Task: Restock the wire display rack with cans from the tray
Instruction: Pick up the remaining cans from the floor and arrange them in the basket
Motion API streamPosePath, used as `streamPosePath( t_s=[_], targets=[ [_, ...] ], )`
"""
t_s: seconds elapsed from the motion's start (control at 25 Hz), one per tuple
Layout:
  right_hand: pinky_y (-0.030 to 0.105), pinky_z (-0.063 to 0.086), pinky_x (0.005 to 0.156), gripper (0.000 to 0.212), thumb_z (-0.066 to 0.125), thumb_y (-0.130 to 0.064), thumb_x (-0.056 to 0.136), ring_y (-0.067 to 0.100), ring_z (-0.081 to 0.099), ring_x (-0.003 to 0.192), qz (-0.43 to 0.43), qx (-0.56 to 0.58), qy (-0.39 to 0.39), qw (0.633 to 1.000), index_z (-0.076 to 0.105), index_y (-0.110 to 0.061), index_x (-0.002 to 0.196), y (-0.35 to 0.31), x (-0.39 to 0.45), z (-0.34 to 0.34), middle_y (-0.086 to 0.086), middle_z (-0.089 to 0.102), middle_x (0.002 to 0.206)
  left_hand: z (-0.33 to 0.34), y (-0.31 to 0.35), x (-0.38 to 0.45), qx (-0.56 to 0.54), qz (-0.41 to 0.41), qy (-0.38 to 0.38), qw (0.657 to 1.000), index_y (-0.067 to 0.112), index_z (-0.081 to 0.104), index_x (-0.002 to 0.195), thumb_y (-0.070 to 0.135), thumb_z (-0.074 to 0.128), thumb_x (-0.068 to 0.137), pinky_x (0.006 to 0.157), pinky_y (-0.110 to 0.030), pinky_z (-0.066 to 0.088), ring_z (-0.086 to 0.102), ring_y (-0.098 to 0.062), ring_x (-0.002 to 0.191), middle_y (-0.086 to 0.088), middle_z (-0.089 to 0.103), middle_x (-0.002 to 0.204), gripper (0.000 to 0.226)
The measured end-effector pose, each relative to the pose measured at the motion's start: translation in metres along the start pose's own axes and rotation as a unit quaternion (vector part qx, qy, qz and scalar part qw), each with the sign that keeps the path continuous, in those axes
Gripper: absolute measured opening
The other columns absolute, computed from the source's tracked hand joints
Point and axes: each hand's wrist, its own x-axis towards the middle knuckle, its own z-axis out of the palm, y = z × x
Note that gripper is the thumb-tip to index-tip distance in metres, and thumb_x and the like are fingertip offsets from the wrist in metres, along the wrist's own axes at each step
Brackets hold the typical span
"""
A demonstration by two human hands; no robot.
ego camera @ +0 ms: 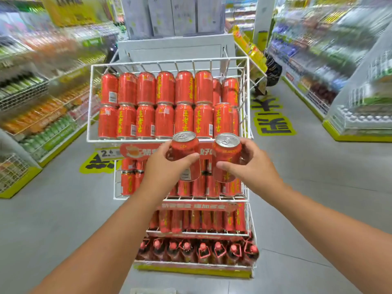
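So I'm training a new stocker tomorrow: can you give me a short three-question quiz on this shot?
1. True or false: each hand holds one can.
2. Which way do the held cans' tops face: toward the camera, or toward the floor?
3. Which tier of the rack holds bottles, not cans: A top, B second, C bottom?

Key
1. True: left hand grips left can, right hand grips right can.
2. Toward the camera.
3. C: bottles sit in the rack's bottom tier.

Grey floor, yellow floor lettering right of the grey boxes, blurred stocked shelves left of the boxes, more shelves right.
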Motion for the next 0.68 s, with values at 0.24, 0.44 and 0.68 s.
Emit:
streamPosePath(
  t_s=[0.24, 0.44, 0.68],
  targets=[
    [0.043, 0.06, 0.095, 0.061, 0.095, -0.033, 0.064, 0.012, 0.075, 0.103, -0.009, -0.003, 0.058, 0.998, 0.069, -0.025, 0.118, -0.046, 0.073, 0.012, -0.005, 0.079, 0.109, -0.027, 0.041, 0.083, -0.012, 0.041, -0.047, 0.998, 0.033, 0.072, 0.116, 0.043, 0.091, 0.073, 0.095, -0.04, 0.06, 0.073, -0.007, 0.103, 0.013, 0.078, 0.108, 0.048],
    [0.022, 0.06, 0.075, 0.044, 0.093, -0.022, 0.074, 0.002, 0.076, 0.087, 0.017, 0.01, 0.101, 0.995, 0.072, -0.02, 0.112, -0.066, 0.131, 0.006, -0.005, 0.079, 0.101, -0.035, 0.067, 0.132, 0.004, 0.049, -0.076, 0.996, 0.034, 0.067, 0.126, 0.044, 0.089, 0.076, 0.099, -0.035, 0.055, 0.066, -0.007, 0.113, 0.015, 0.071, 0.119, 0.055],
    [0.028, 0.06, 0.071, 0.043, 0.093, -0.03, 0.074, 0.01, 0.078, 0.084, 0.038, -0.023, 0.13, 0.991, 0.075, -0.016, 0.11, -0.082, 0.201, -0.017, -0.003, 0.08, 0.098, -0.02, 0.079, 0.163, -0.024, 0.033, -0.09, 0.995, 0.035, 0.06, 0.132, 0.042, 0.088, 0.078, 0.106, -0.039, 0.051, 0.056, -0.008, 0.121, 0.022, 0.06, 0.113, 0.061]
  ],
)
